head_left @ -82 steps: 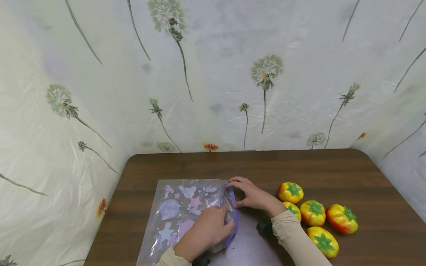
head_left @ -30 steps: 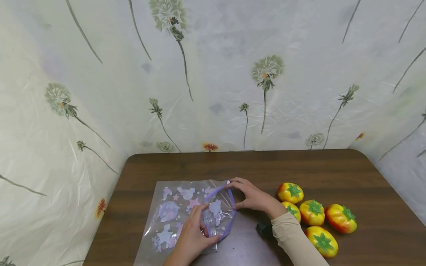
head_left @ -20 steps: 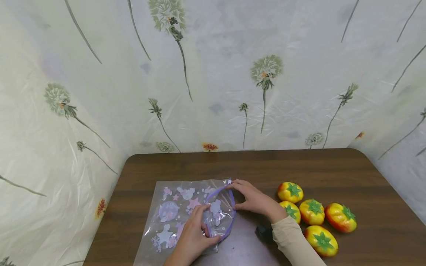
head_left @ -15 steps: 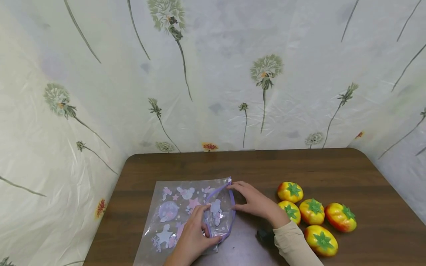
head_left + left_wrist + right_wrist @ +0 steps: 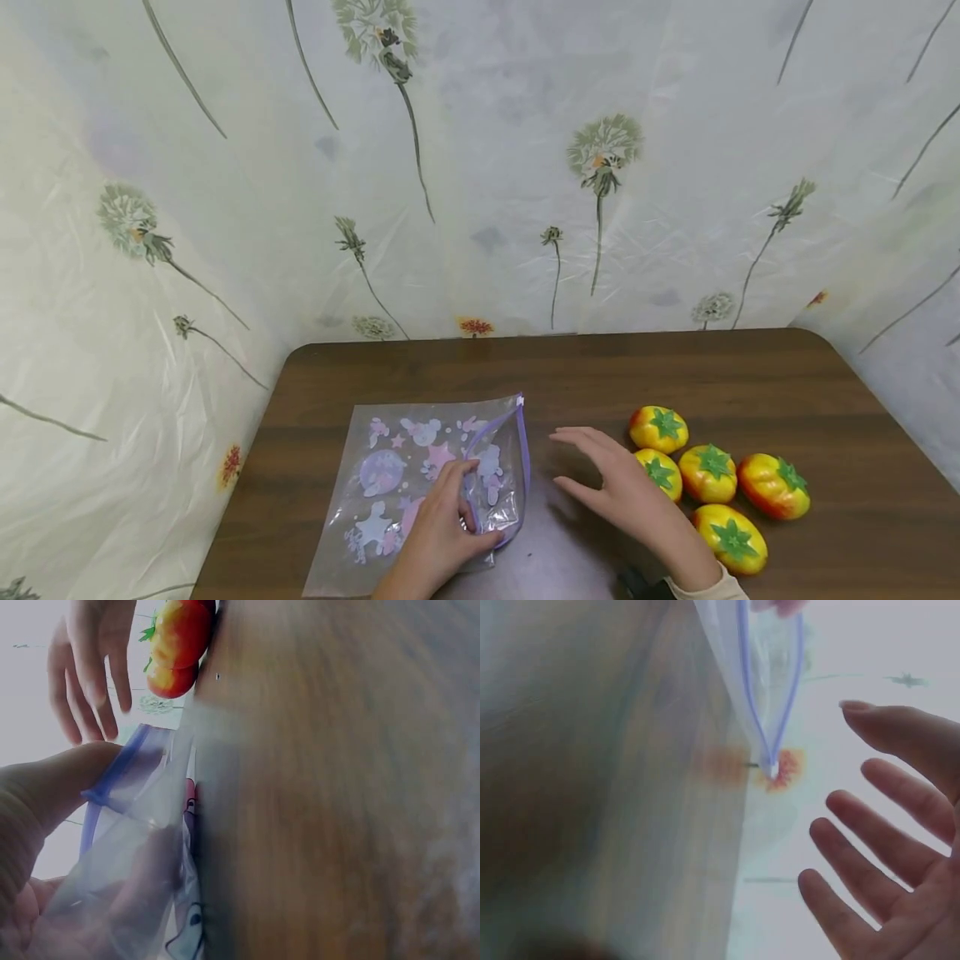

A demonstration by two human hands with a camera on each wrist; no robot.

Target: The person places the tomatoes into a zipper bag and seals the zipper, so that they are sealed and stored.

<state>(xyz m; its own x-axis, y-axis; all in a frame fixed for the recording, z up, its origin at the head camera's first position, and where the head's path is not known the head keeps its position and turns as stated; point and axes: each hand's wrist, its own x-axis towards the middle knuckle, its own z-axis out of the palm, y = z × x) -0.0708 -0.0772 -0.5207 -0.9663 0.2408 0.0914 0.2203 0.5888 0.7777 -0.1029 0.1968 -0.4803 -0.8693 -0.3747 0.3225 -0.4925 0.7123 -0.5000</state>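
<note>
A clear zip bag point(image 5: 381, 473) with pastel printed animals and stars lies on the table, its purple-edged mouth point(image 5: 525, 450) parted toward the right. My left hand point(image 5: 438, 525) holds the near side of that mouth, thumb over the zip edge; in the left wrist view the thumb point(image 5: 71, 776) overlaps the purple strip and fingers show through the plastic. Apart from the bag, my right hand point(image 5: 630, 492) hovers with fingers spread and nothing in them, beside several yellow-and-red toy fruits point(image 5: 707, 473) with green leafy tops. The right wrist view shows its spread fingers point(image 5: 870, 847).
The brown wooden table point(image 5: 450, 371) ends at a wall point(image 5: 487, 167) covered in dandelion-print sheeting. A white zip slider point(image 5: 520, 401) sits at the far corner of the bag's mouth. The toy fruits are grouped close together on the right.
My left hand has moved to the bag's mouth, which has spread wider. My right hand has let go of the far edge and moved right, near the toy fruits.
</note>
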